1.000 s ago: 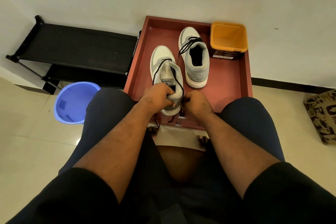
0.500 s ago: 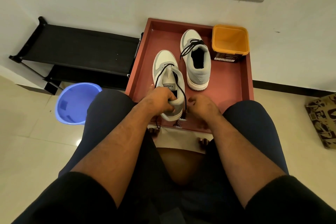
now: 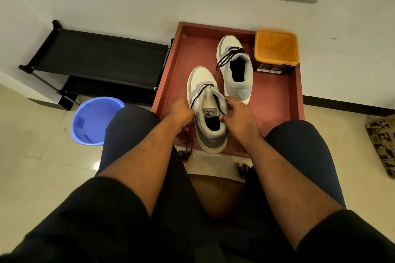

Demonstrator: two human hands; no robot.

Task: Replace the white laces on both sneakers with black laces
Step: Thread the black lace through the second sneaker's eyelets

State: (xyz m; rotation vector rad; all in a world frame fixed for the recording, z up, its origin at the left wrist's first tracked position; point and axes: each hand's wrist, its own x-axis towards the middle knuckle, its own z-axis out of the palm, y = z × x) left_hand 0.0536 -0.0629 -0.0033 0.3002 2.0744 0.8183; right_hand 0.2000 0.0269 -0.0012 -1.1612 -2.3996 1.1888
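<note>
The near grey-and-white sneaker stands on the red tray, toe pointing away, with a black lace through its upper eyelets. My left hand is curled against the shoe's left side and grips the lace, whose loose end dangles below the hand over the tray's front edge. My right hand holds the shoe's right collar, thumb on the rim. The far sneaker stands behind it, apart from both hands, with a black lace tied loosely at the top.
An orange tub sits in the tray's far right corner. A blue bucket stands on the floor to the left beside a black rack. A patterned bag lies at the right edge. My knees flank the tray.
My right hand rose from the tray's front edge to the near sneaker's right collar. My left hand slid off the shoe's opening to its left side, uncovering the tongue.
</note>
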